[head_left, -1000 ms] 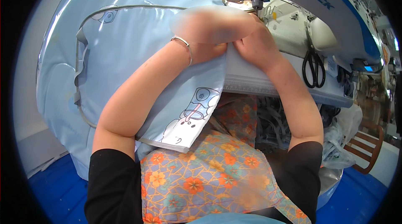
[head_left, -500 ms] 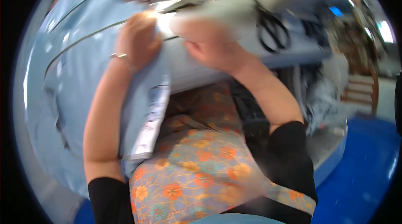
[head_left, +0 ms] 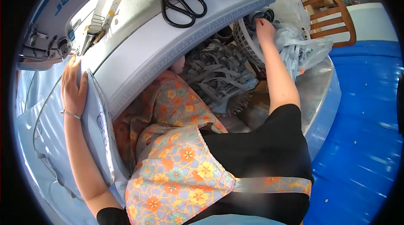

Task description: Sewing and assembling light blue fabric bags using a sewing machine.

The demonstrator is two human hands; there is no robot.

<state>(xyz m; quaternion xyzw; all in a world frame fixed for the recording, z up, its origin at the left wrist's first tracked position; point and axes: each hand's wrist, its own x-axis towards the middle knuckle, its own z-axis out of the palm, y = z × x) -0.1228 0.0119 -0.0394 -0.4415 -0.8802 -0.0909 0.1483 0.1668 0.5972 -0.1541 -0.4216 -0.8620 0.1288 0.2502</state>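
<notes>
My left hand (head_left: 74, 86) lies flat on light blue sheet material (head_left: 90, 128), fingers stretched toward the needle area of a white sewing machine (head_left: 46, 35). Thin dark piping runs along this material, and a white printed strip edges it. Far to the right, my right hand (head_left: 264, 31) is at a white plastic basket (head_left: 244, 42) beside the table end. Its fingers are bent and pressed together against a dark grey roll (head_left: 266, 14); what they pinch is hidden.
Black-handled scissors (head_left: 185, 10) lie on the machine table (head_left: 126, 63), behind its ruler edge. Below are heaped grey fabric strips (head_left: 223, 69). A clear plastic bag (head_left: 311, 50) of pale strips sits right of my right forearm, near a wooden chair (head_left: 332, 18).
My right hand has left the machine and reached out right to the basket. My left hand stays on the blue material. The view has swung right, bringing the strips and basket into sight.
</notes>
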